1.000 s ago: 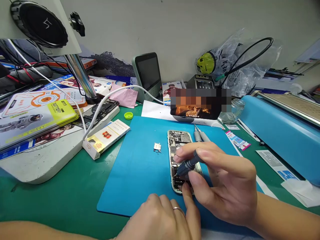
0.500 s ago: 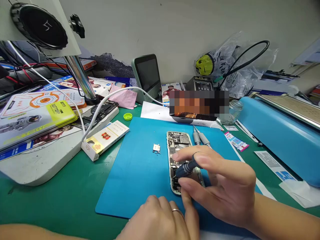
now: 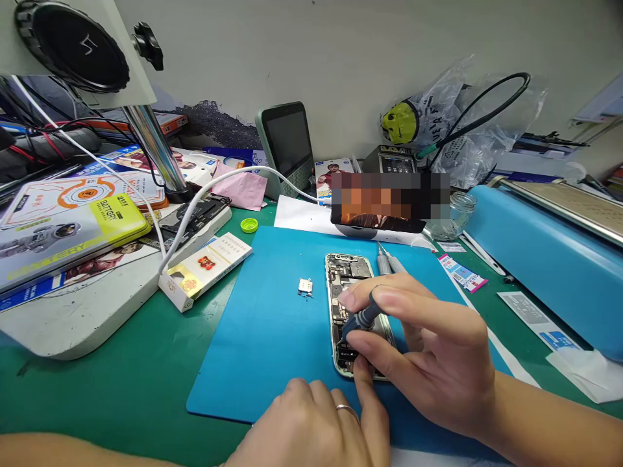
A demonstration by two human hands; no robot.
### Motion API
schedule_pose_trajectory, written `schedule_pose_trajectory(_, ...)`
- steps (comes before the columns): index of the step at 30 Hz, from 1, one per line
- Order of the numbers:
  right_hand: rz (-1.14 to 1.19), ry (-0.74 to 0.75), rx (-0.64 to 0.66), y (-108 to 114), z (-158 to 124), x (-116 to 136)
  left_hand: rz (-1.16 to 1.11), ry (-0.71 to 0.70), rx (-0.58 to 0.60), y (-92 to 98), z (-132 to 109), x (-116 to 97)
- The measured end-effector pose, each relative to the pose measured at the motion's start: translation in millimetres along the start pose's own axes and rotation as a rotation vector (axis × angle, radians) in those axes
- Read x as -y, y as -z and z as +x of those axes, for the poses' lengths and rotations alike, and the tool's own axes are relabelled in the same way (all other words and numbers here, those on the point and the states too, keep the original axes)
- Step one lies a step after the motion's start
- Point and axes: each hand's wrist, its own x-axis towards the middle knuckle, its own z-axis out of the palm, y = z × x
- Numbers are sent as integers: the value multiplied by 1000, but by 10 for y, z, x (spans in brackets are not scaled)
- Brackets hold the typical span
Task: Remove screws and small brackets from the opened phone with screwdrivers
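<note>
An opened smartphone [image 3: 335, 292] lies on the blue mat [image 3: 263, 337], its inner boards and parts bare. In my right hand [image 3: 433, 337], closed, is a small dark screwdriver [image 3: 359, 320]; it leans, and its tip reaches down into the phone's lower left area. The index finger presses on its top end while the thumb supports its side. My left hand [image 3: 311, 421], with a ring, is mostly curled at the front of the mat. One of its fingers stretches onto the phone's lower end. A small silvery metal part [image 3: 305, 287] lies left of the phone, with tiny dark pieces beside it.
Two grey pointed tools [image 3: 384, 261] lie behind the phone. A device with a lit, partly blurred screen [image 3: 379, 224] stands at the mat's back edge. Left are a white-gold box [image 3: 209, 269], a green cap [image 3: 248, 225] and a microscope-like stand [image 3: 158, 149]. A blue machine [image 3: 545, 266] stands right.
The screwdriver leans a little differently in my right hand, and that hand has shifted slightly left. The left hand keeps its finger at the phone's lower end. The view has moved slightly.
</note>
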Motion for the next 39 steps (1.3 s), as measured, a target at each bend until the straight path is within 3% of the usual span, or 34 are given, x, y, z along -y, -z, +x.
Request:
schedule_pose_trajectory(7,29,-40,38,22,-11,22,1,13,-12,20,18,32)
schedule_pose_trajectory(13,-43,18,-40,-7,46,-4,57,-129,95,120,40,143)
schedule_pose_trajectory(19,-5,34,79,15,36,-2,77,-122,85,115,24,147)
schedule_pose_trajectory(23,-16,32,76,19,12,-11,70,-123,91,85,11,109)
schedule_pose_trajectory(28,59,-23,57,2,-10,16,27,-19,20,48,4,57)
schedule_pose_trajectory(32,27,11,66,2,11,-1,73,-141,115,83,7,101)
schedule_pose_trajectory(36,-20,34,15,-8,23,-22,85,-142,133,113,15,138)
schedule_pose_trajectory(39,8,50,58,-6,21,-15,71,-125,103,109,21,134)
